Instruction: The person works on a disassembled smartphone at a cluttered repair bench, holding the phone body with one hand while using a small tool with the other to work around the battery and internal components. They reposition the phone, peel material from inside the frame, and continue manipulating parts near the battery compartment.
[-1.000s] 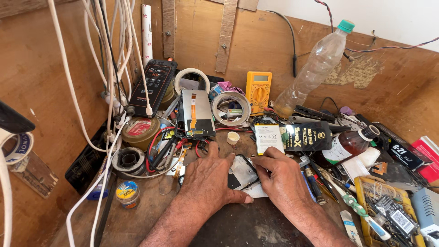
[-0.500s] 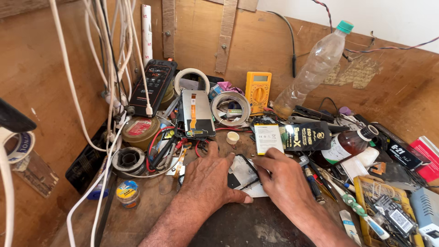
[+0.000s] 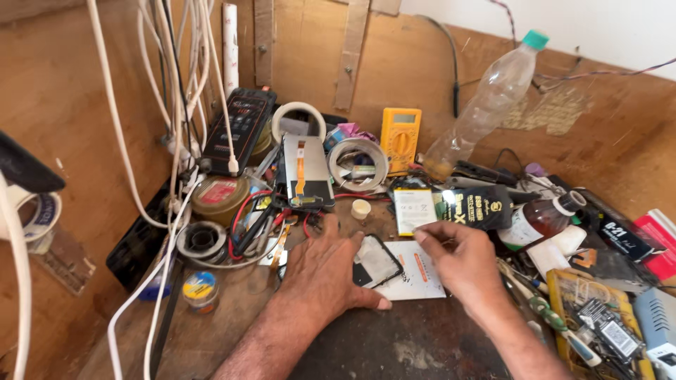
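My left hand point(image 3: 320, 271) lies flat on the bench, its fingers pressing down the left edge of a small black-framed phone panel point(image 3: 378, 259). The panel rests on a white card point(image 3: 422, 283). My right hand point(image 3: 461, 264) hovers just right of the panel with thumb and forefinger pinched together at the card's top edge. Whether anything thin sits in that pinch I cannot tell. A white phone battery point(image 3: 413, 210) lies just beyond those fingertips.
An opened phone point(image 3: 304, 172) with an orange ribbon lies behind, among red and black leads. Around it are a yellow multimeter point(image 3: 400, 137), tape rolls point(image 3: 358, 163), a leaning plastic bottle point(image 3: 489, 102), a brown bottle point(image 3: 542, 219), solder tins point(image 3: 220, 195), hanging white cables point(image 3: 179, 105) and a yellow parts tray point(image 3: 598, 324).
My right hand has come off the panel and shifted a little right and up toward the battery. The left hand has stayed pressed on the panel.
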